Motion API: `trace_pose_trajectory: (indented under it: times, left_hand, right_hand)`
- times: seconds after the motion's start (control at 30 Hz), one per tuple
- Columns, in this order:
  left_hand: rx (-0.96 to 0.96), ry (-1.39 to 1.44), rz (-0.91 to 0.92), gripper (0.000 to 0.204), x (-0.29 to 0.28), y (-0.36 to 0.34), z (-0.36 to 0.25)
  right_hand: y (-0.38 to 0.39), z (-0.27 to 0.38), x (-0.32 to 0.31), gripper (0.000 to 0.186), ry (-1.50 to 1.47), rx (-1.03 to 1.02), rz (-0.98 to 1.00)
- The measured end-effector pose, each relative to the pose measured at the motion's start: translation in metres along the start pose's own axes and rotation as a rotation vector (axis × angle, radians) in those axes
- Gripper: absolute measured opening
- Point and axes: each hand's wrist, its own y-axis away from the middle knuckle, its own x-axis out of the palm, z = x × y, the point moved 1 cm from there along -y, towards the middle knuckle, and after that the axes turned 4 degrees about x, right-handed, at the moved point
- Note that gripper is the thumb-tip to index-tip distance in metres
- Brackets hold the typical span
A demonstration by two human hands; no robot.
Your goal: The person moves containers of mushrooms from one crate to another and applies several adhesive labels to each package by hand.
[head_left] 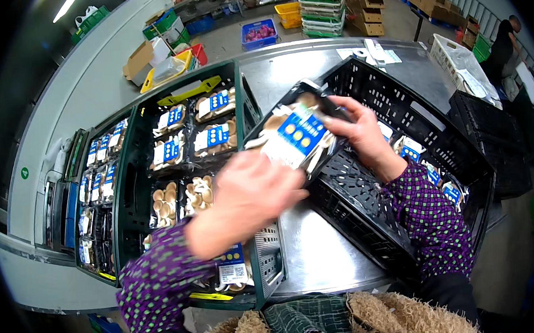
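Note:
My right hand (367,138) grips the upper right edge of a black tray pack of mushrooms (298,130) with a blue and white label, tilted above the table. My left hand (253,192), smeared by motion, is at the pack's lower left side; whether its fingers hold anything is not clear. Under the pack and my right arm stands a black slatted crate (364,221) with several labelled packs (409,149) along its far right side. To the left, a dark green crate (267,262) contains several mushroom packs (215,136), some without a visible label.
Another crate of labelled packs (102,184) stands at the far left. The crates rest on a steel table (304,250) with papers and a white roll (361,53) at its back. Stacked crates (323,8) and cardboard boxes (372,4) stand behind. A person (506,44) is at the far right.

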Motion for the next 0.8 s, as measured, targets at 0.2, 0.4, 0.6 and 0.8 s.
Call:
trace_pose_trajectory:
  times: [0.2, 0.4, 0.6, 0.8]
  left_hand:
    - [-0.811, -0.111, 0.178, 0.017, -0.069, 0.207, 0.063]
    - [-1.098, 0.136, 0.424, 0.026, -0.065, 0.278, 0.075]
    - [-0.851, 0.03, 0.365, 0.029, -0.056, 0.324, 0.06]
    - [-0.84, 0.396, 0.653, 0.043, -0.02, 0.33, 0.077]
  right_hand:
    - [-0.028, -0.054, -0.098, 0.036, -0.087, 0.232, -0.018]
    - [-0.042, -0.198, -0.101, 0.051, 0.807, 0.335, 0.026]
    - [-0.067, -0.088, -0.058, 0.023, 1.148, -0.29, -0.127]
    - [0.021, -0.013, 0.238, 0.025, 1.33, -0.672, 0.626]
